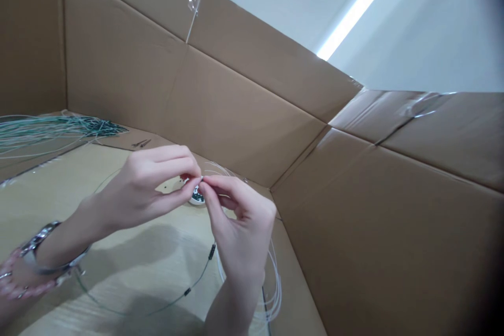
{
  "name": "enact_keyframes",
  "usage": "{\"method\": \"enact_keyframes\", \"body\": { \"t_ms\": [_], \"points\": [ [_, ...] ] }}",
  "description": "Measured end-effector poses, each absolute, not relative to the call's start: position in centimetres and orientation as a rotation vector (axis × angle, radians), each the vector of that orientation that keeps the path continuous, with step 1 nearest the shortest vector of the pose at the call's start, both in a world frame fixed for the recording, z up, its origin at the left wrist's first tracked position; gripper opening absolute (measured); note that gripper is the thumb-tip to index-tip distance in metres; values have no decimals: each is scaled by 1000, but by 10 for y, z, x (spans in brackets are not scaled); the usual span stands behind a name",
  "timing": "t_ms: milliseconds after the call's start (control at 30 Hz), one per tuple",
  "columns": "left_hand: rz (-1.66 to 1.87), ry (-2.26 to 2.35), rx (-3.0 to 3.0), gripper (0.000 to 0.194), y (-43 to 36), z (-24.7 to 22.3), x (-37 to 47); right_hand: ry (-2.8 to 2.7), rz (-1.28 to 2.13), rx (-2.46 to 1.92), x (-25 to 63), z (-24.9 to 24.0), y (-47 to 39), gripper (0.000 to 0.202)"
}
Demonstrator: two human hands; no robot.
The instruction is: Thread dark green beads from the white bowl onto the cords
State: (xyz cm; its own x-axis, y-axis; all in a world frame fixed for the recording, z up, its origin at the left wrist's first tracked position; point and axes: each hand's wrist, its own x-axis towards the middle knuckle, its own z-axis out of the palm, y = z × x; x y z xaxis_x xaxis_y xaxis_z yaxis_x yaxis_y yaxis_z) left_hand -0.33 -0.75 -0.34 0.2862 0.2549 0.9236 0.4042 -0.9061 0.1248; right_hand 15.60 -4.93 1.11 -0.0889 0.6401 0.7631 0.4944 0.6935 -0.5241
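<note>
My left hand (157,184) and my right hand (240,220) meet above the table, both closed in a fingertip pinch. A tiny pale bit shows between the fingertips, too small to name. A thin greenish cord (169,305) with small dark beads (211,252) on it curves below the hands. One end of it rises behind my right hand; the other passes behind my left wrist. Just behind the fingertips stands a small white dish (198,202) with dark green and black beads, partly hidden. A watch (41,239) and a pink bead bracelet (29,290) circle my left wrist.
Cardboard walls (244,110) surround the pale table top (118,257). A bundle of green and white cords (59,128) lies at the back left, near small dark metal pieces (142,143). Coiled clear-white cord (277,283) rests right of my right hand.
</note>
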Motion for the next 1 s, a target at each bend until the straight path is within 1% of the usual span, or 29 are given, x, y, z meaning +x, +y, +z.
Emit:
{"method": "enact_keyframes", "body": {
  "t_ms": [200, 467, 800, 900, 1000],
  "points": [
    [-1629, -597, -2389, 10, -5, -5, -1, -1727, 225, -983, 154, 11, -46, 6],
    [-1822, -635, -2397, 13, -5, -2, -2, -1690, 355, -955, 154, 11, -51, 6],
    [-1906, -707, -2610, 8, -1, -4, -4, -1681, 321, -945, 157, 8, -49, 7],
    [-1889, -714, -2624, 7, 1, -4, -6, -1675, 337, -955, 156, 8, -48, 7],
    [-1791, -665, -2593, 9, 0, -4, -6, -1672, 389, -951, 155, 10, -47, 7]
  ]
}}
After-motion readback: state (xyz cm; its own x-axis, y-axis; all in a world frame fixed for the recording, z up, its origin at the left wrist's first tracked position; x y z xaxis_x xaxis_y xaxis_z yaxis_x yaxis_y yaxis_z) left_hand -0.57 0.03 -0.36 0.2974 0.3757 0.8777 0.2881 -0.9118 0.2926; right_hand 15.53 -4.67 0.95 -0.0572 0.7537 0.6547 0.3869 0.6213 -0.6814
